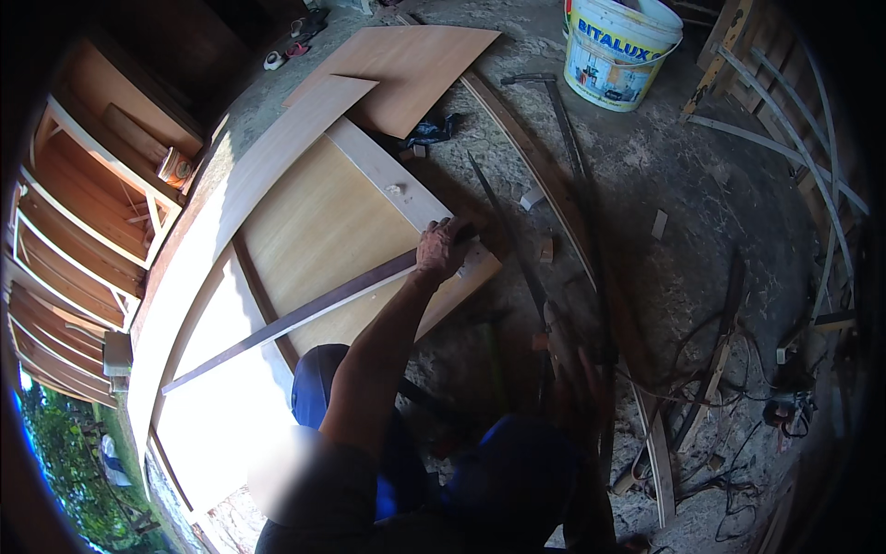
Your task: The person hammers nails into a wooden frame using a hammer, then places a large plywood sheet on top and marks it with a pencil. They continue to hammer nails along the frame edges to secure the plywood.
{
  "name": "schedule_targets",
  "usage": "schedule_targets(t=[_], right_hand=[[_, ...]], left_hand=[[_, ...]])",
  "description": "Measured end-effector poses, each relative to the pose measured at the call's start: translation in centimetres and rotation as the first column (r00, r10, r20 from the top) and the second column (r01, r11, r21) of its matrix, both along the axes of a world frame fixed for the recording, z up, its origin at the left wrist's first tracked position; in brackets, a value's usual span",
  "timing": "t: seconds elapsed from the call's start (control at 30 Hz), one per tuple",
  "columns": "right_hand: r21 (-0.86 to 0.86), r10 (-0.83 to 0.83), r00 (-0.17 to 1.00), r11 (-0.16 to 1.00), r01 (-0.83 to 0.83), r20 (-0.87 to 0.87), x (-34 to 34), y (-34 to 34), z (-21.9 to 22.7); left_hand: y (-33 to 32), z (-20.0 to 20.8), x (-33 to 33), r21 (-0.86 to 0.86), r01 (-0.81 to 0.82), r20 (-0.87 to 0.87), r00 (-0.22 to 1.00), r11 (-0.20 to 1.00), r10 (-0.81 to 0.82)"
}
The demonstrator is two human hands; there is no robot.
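My left hand (441, 249) is closed round the end of a long, dark-faced wooden batten (295, 316), at the near right corner of a panel frame. The batten lies slantwise across the light plywood panel (314, 212), its far end toward the lower left. A pale wooden rail (392, 185) with wood scraps on it borders the panel beside this hand. My right hand (581, 386) is low in deep shadow, close to the handle end of a long, tapered tool that looks like a handsaw (508, 222). Whether its fingers hold anything is hidden by the dark.
Loose plywood sheets (415, 74) lie beyond the frame. A white paint bucket (614, 60) stands at the back right. A metal square (558, 115), long wooden strips (526, 152) and small offcuts lie on the concrete floor. Tangled cables (729, 388) lie right; wooden shelving frames (92, 222) stand left.
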State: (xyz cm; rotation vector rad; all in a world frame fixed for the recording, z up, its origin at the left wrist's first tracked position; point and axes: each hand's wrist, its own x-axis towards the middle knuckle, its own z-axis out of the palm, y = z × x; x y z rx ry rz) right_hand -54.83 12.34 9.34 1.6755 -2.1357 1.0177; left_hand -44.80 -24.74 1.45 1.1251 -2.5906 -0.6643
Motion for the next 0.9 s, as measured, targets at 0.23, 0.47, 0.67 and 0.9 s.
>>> schedule_targets(t=[0.23, 0.47, 0.67, 0.9], right_hand=[[0.125, -0.015, 0.984, 0.992, -0.007, 0.178, 0.9, 1.6, -2.4], [0.195, 0.004, 0.999, 0.981, -0.012, 0.044, 1.1, 1.4, -0.3], [0.147, 0.018, 0.979, 0.988, -0.049, 0.205, 0.6, 1.5, 1.0], [0.251, -0.002, 0.99, 0.967, -0.033, 0.141, 0.6, 1.6, -0.1]], left_hand=[[0.2, -0.7, 0.4, -0.028, 0.006, -0.037, 0.999, 1.0, -0.007], [0.2, -0.4, 0.6, -0.048, 0.005, -0.024, 1.0, 0.999, -0.006], [0.4, -0.1, 0.4, -0.03, 0.003, -0.049, 0.999, 1.0, -0.004], [0.7, 0.3, 0.0, 0.036, -0.027, -0.03, 0.999, 0.999, 0.028]])
